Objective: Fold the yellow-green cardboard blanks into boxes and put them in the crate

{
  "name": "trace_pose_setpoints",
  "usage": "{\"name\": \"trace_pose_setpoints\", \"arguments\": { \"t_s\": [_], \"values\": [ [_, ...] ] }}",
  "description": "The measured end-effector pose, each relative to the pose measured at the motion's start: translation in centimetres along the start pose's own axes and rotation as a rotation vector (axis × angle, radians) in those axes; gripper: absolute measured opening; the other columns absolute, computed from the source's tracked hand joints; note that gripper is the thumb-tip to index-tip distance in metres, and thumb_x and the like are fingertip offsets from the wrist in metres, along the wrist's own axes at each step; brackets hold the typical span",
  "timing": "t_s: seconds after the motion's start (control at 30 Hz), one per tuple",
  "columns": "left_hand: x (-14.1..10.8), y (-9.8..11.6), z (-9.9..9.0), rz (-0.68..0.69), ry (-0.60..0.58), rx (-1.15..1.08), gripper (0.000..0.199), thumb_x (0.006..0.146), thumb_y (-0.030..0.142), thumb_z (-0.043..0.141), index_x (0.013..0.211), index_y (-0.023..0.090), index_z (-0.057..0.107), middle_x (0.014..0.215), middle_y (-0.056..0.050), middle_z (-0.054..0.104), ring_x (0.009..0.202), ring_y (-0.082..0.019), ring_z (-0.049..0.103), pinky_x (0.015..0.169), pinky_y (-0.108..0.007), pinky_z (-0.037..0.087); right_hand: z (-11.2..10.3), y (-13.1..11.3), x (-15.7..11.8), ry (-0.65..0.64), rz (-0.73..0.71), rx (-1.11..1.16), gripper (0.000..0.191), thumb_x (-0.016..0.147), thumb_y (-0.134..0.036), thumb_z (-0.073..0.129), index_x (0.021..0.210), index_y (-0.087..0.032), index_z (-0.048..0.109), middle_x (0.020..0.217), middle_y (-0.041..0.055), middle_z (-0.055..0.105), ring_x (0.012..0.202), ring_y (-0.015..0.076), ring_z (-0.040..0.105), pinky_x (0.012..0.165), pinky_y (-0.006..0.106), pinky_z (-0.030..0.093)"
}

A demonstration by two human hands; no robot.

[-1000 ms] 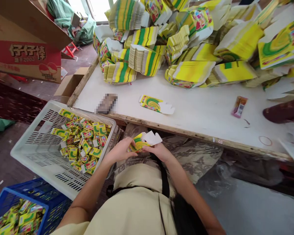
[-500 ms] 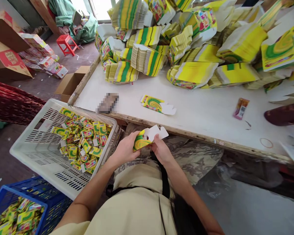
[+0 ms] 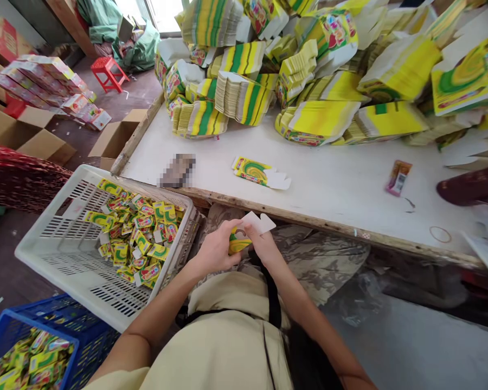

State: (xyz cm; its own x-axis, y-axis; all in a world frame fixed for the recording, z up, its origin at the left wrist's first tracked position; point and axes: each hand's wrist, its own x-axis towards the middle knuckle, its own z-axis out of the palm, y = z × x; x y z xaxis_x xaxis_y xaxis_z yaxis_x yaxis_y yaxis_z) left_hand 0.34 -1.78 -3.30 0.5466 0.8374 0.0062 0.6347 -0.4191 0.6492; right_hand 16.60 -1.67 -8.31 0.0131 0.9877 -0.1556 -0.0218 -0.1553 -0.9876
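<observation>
At far left, a blue plastic crate (image 3: pixel 93 327) holds yellow-and-green packets (image 3: pixel 36 362). Above it in view, a white perforated plastic basket (image 3: pixel 65 268) stands tilted beside the front left corner of a white-topped table with a wooden edge (image 3: pixel 333 179); small yellow-and-green printed boxes (image 3: pixel 142 233) lie heaped in it. A red plastic stool (image 3: pixel 107 69) stands on the floor beyond, and an open brown cardboard box (image 3: pixel 114 136) sits just beside the table's left edge. Near the front left corner of the table lies a flat, dark object (image 3: pixel 178 171), blurred by pixels.

The left hand (image 3: pixel 216 249) is curled around the left end of a yellow-and-green cardboard carton with white flaps (image 3: pixel 238 246), over the lap and just outside the table's front edge. The right hand (image 3: pixel 266 250) grips the flap end, its fingers drawn in; their undersides are hidden.

On the table, behind the hands, a similar flat carton (image 3: pixel 252 170) lies near the front edge. Stacks of flattened yellow, green and white cartons (image 3: pixel 244 100) fill the back edge. Farther right lie a small pink-and-brown wrapped packet (image 3: pixel 398 177), a thin ring (image 3: pixel 440 234) by the front edge and a dark maroon cylinder (image 3: pixel 472 185).
</observation>
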Motion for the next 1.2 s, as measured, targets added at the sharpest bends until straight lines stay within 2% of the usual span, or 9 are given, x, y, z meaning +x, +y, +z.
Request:
{"name": "trace_pose_setpoints", "arguments": {
  "t_s": [0.1, 0.2, 0.27, 0.37, 0.5, 0.6, 0.93, 1.07, 1.2],
  "values": [
    [0.1, 0.0, 0.1, -0.029, 0.005, -0.004, 0.063, 0.069, 0.021, 0.062, 0.126, 0.022, 0.034, 0.118, -0.01, 0.057, 0.102, -0.027, 0.064, 0.082, -0.04, 0.053, 0.3, -0.7, -0.6, 0.004, -0.073, -0.036, 0.048, 0.087, -0.067, 0.049, 0.101, -0.022, 0.06, 0.082, 0.0049, 0.064, 0.075, 0.022, 0.061, 0.072, 0.036, 0.053],
    [0.4, -0.4, 0.1, -0.101, -0.014, -0.061, 0.067, 0.07, 0.019, 0.061, 0.129, 0.02, 0.03, 0.106, -0.008, 0.059, 0.089, -0.025, 0.065, 0.074, -0.037, 0.053, 0.6, -1.8, -1.4, -0.099, -0.233, -0.165, 0.05, 0.09, -0.049, 0.056, 0.131, -0.021, 0.052, 0.117, 0.011, 0.065, 0.104, 0.0256, 0.063, 0.092, 0.039, 0.052],
    [0.6, -0.8, 0.2, -0.129, -0.008, -0.114, 0.078, 0.069, 0.018, 0.062, 0.136, 0.018, 0.021, 0.104, -0.008, 0.059, 0.084, -0.023, 0.065, 0.071, -0.036, 0.053, 0.8, -2.2, -1.7, -0.17, -0.323, -0.237, 0.048, 0.091, -0.033, 0.055, 0.137, -0.021, 0.051, 0.132, 0.0125, 0.059, 0.12, 0.0262, 0.058, 0.103, 0.041, 0.046],
    [0.7, -1.1, 0.4, -0.131, 0.081, -0.085, 0.084, 0.067, 0.018, 0.065, 0.137, 0.018, 0.02, 0.116, -0.013, 0.054, 0.095, -0.025, 0.064, 0.077, -0.038, 0.053, 0.8, -2.0, -1.5, -0.143, -0.347, -0.25, 0.047, 0.09, -0.021, 0.05, 0.136, -0.023, 0.055, 0.133, 0.0119, 0.061, 0.119, 0.0248, 0.06, 0.102, 0.039, 0.049],
    [0.2, -1.0, 0.0, -0.184, 0.203, 0.066, 0.061, 0.069, 0.018, 0.065, 0.125, 0.017, 0.039, 0.115, -0.013, 0.055, 0.104, -0.029, 0.061, 0.087, -0.044, 0.051, 0.1, -2.1, -0.7, -0.006, -0.357, -0.272, 0.046, 0.092, -0.023, 0.051, 0.137, -0.023, 0.056, 0.138, 0.012, 0.059, 0.124, 0.0255, 0.058, 0.106, 0.042, 0.047],
    [-0.1, -0.8, -0.8, -0.167, 0.228, 0.065, 0.052, 0.071, 0.019, 0.066, 0.118, 0.018, 0.045, 0.11, -0.01, 0.06, 0.102, -0.027, 0.062, 0.088, -0.041, 0.051, -0.6, -2.9, -0.3, -0.152, -0.405, -0.329, 0.039, 0.093, -0.026, 0.053, 0.131, -0.028, 0.061, 0.149, 0.0066, 0.048, 0.135, 0.025, 0.049, 0.113, 0.044, 0.041],
    [0.5, -1.1, -2.9, -0.091, 0.087, 0.015, 0.058, 0.068, 0.024, 0.072, 0.121, 0.021, 0.05, 0.115, -0.007, 0.065, 0.103, -0.025, 0.065, 0.086, -0.036, 0.052, -3.3, -4.1, 1.1, -0.384, -0.449, -0.397, 0.019, 0.085, -0.027, 0.067, 0.101, -0.029, 0.077, 0.143, 0.008, 0.056, 0.126, 0.0278, 0.058, 0.106, 0.046, 0.047],
    [0.6, -1.3, -3.0, -0.074, 0.073, 0.053, 0.057, 0.071, 0.029, 0.071, 0.122, 0.02, 0.049, 0.114, -0.009, 0.065, 0.101, -0.026, 0.066, 0.083, -0.037, 0.053, -3.3, -4.6, 1.3, -0.318, -0.386, -0.375, 0.018, 0.076, -0.026, 0.075, 0.093, -0.028, 0.078, 0.139, 0.0082, 0.059, 0.123, 0.03, 0.06, 0.105, 0.049, 0.046],
    [0.6, -1.1, -3.0, -0.098, 0.084, 0.013, 0.058, 0.071, 0.03, 0.072, 0.123, 0.02, 0.048, 0.115, -0.009, 0.065, 0.104, -0.027, 0.065, 0.084, -0.037, 0.052, -2.5, -5.1, 1.3, -0.331, -0.317, -0.234, 0.026, 0.075, -0.029, 0.077, 0.101, -0.026, 0.076, 0.142, 0.0103, 0.056, 0.126, 0.0307, 0.057, 0.107, 0.048, 0.044]
  ]
}}
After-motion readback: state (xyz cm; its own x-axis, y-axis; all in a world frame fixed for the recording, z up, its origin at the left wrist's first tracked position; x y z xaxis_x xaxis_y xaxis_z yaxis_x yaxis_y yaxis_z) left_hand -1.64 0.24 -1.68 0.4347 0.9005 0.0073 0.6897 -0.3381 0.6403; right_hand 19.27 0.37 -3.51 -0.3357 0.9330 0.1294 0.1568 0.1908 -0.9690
